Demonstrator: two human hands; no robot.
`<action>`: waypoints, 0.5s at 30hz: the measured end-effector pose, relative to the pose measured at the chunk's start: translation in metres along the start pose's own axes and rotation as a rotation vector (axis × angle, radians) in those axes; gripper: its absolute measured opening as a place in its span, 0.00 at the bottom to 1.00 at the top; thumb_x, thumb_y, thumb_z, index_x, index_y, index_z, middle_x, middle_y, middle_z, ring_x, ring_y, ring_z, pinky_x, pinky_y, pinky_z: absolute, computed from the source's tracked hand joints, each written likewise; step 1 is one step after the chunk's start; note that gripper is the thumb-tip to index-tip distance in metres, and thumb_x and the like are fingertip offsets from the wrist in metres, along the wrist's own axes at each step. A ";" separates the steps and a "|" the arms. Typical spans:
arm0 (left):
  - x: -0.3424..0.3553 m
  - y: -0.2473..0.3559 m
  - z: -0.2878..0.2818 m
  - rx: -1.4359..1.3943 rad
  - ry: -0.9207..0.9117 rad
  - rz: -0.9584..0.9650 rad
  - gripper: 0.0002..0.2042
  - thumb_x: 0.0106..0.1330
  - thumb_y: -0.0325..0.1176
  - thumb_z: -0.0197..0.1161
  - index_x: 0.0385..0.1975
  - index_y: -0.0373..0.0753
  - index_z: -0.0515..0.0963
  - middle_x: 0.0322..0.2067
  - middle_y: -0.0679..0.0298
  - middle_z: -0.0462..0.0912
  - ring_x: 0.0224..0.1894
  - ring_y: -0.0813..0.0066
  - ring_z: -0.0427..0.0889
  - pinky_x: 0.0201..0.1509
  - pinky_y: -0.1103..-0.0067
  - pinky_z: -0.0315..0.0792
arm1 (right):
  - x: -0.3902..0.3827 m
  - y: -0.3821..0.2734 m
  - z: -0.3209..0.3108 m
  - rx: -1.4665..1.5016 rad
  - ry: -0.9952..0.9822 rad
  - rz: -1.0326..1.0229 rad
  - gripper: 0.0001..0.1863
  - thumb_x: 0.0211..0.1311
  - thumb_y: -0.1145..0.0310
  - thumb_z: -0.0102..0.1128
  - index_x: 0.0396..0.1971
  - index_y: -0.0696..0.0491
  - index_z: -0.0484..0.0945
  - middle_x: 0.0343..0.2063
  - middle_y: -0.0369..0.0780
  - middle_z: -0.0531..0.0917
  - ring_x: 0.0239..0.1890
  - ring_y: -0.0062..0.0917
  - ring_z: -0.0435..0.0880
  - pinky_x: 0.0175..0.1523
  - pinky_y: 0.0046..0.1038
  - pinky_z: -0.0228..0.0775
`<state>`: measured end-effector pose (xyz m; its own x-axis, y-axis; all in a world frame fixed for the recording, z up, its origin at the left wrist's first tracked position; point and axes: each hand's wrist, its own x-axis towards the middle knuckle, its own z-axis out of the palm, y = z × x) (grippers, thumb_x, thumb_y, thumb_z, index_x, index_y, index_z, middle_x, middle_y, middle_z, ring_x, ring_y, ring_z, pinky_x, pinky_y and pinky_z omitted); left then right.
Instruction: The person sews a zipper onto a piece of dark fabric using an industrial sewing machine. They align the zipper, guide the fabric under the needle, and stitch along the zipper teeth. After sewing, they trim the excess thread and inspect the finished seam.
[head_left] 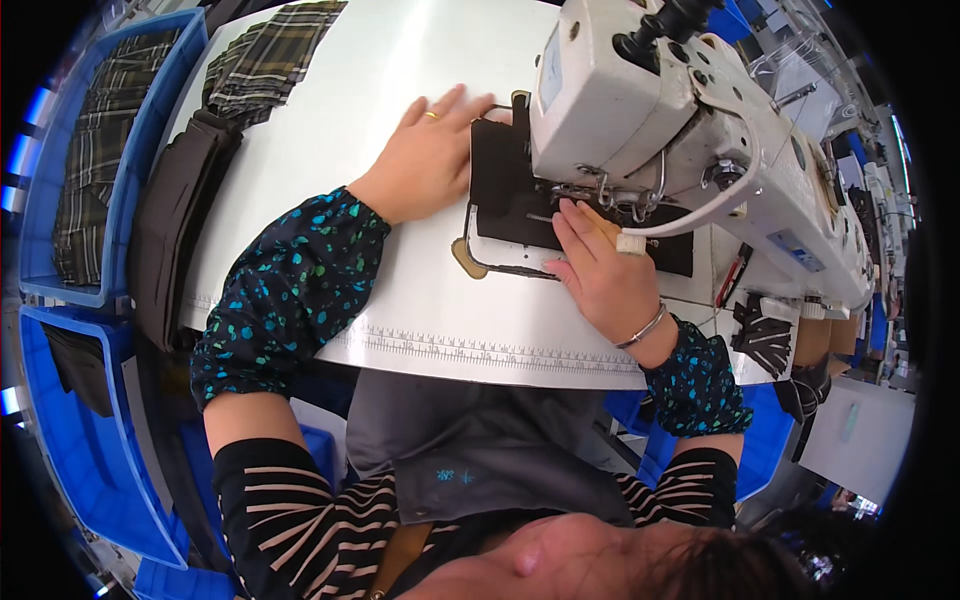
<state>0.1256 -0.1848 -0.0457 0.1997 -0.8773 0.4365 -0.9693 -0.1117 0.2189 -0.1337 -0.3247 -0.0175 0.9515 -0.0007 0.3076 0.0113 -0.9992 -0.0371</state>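
Observation:
My left hand (425, 160), wearing a ring, has its fingers apart and slightly blurred at the upper left edge of a dark fabric piece (495, 170). The fabric lies over a pale, dark-edged template (500, 250) with tan rounded corners, under the needle area of a white sewing machine (600, 100). My right hand (600, 265) rests with stretched fingers on the fabric, just in front of the presser foot, its thumb by the template's front edge. Part of the fabric is hidden behind the machine head and my fingers.
A white table (300, 200) with a ruler strip holds plaid fabric (270, 55) and folded dark cloth (175, 220). Blue bins (45, 300) with fabric stand on the left. At the right lie a red-and-black tool (732, 275) and striped dark scraps (760, 335).

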 end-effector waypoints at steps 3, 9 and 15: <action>-0.002 -0.001 -0.020 -0.076 0.219 -0.132 0.20 0.59 0.22 0.62 0.53 0.41 0.82 0.58 0.57 0.81 0.60 0.55 0.78 0.61 0.64 0.73 | -0.001 0.000 0.000 -0.010 -0.024 0.002 0.27 0.61 0.59 0.70 0.56 0.59 0.81 0.62 0.42 0.81 0.63 0.36 0.81 0.57 0.33 0.79; -0.031 0.067 -0.044 -0.121 0.113 0.250 0.15 0.58 0.25 0.69 0.47 0.37 0.85 0.48 0.61 0.86 0.52 0.62 0.84 0.57 0.69 0.78 | -0.002 0.001 -0.001 -0.050 -0.073 0.006 0.28 0.60 0.59 0.71 0.57 0.59 0.81 0.62 0.42 0.81 0.64 0.35 0.81 0.58 0.33 0.79; -0.042 0.079 -0.023 0.007 -0.074 0.149 0.18 0.68 0.35 0.67 0.55 0.37 0.83 0.58 0.61 0.82 0.61 0.62 0.80 0.62 0.69 0.77 | -0.002 0.005 0.001 -0.019 -0.088 0.051 0.28 0.60 0.60 0.72 0.58 0.58 0.80 0.62 0.42 0.81 0.63 0.36 0.81 0.60 0.34 0.78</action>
<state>0.0437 -0.1459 -0.0267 0.0430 -0.9165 0.3978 -0.9884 0.0189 0.1506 -0.1350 -0.3292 -0.0192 0.9740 -0.0494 0.2212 -0.0433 -0.9985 -0.0322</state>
